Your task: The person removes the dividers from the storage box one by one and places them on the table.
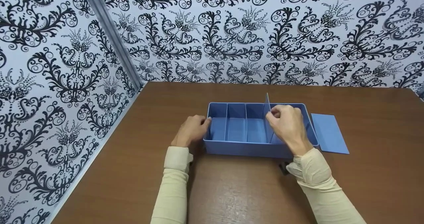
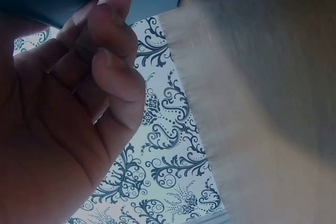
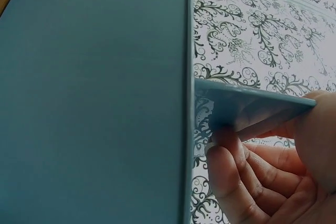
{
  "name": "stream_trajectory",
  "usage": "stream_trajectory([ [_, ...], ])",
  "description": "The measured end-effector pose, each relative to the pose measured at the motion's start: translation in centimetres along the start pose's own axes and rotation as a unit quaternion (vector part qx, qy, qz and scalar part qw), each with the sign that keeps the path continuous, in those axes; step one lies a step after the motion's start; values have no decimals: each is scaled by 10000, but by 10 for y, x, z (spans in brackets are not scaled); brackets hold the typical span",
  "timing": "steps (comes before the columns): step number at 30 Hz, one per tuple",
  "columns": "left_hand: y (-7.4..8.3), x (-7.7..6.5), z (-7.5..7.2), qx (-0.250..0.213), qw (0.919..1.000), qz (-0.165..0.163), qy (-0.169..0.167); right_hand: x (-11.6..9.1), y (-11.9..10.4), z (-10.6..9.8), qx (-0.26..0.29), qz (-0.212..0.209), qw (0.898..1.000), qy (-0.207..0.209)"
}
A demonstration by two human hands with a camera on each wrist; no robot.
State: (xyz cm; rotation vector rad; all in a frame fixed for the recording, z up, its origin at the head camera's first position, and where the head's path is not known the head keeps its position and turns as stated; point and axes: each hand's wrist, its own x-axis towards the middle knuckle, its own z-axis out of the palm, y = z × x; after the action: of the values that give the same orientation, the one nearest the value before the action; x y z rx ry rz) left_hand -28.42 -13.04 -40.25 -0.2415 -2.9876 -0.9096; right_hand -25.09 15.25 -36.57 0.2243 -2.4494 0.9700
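Note:
A long blue plastic box (image 1: 245,148) lies crosswise on the table, with thin upright dividers (image 1: 227,123) splitting its left part into compartments. My left hand (image 1: 192,129) holds the box's left end wall at the rim, fingers curled in the left wrist view. Over the right part of the box, my right hand (image 1: 290,124) pinches a thin blue divider (image 1: 267,101) between thumb and fingers. This divider leans slightly, and its far top corner stands above the back rim. In the right wrist view, the box's front wall (image 3: 94,98) covers the divider's lower part.
A loose flat blue panel (image 1: 329,133) lies on the brown wooden table (image 1: 232,191), close to the box's right end. Patterned black-and-white walls (image 1: 238,35) rise behind the table and along its left side. A small black device (image 1: 284,167) shows under my right wrist.

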Motion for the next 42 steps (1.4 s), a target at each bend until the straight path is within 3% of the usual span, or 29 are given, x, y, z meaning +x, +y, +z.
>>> stream_trajectory([
  [19, -2, 2, 4, -134, 9992, -308, -204, 1, 2, -2, 172, -108, 9995, 259],
  [27, -2, 2, 2, -15, 10000, -24, -75, 2, -4, -12, 191, -169, 9981, 567],
  [42, 0, 2, 2, -143, 9993, -257, -225, 4, -4, -27, 103, 87, 9984, 549],
])
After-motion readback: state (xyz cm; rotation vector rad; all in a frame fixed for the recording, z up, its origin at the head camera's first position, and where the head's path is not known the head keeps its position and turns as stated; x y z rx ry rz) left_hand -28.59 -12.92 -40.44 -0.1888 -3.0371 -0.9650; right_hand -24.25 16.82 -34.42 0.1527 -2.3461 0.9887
